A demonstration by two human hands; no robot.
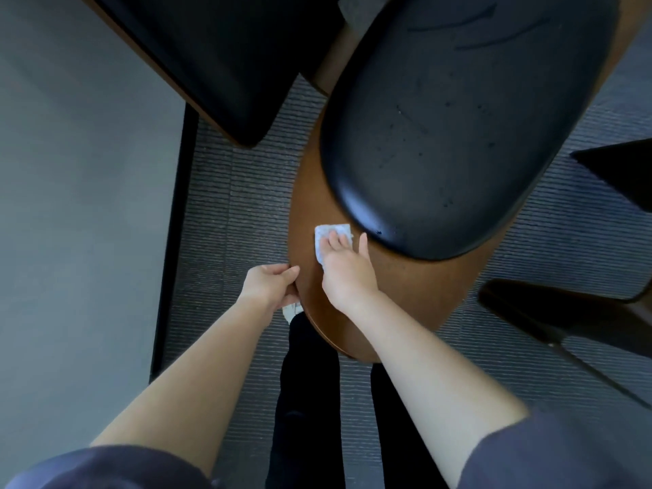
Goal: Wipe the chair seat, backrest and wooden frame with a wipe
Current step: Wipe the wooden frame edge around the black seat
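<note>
- On the head view, the right hand (347, 273) lies flat on the wipe (326, 238), fingers straight and slightly spread, pressing it to the wooden frame (405, 287) just below the black cushion (441, 135).
- Left hand (270, 282) grips the frame's left edge, fingers curled round it.
- Second chair (211, 58) is upper left, apart.

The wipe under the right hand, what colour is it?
The wipe is white with faint bluish speckling, head view.

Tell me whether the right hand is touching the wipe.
Touching. Head view: the right hand lies flat on the wipe, pressing it onto the wooden frame.
</note>
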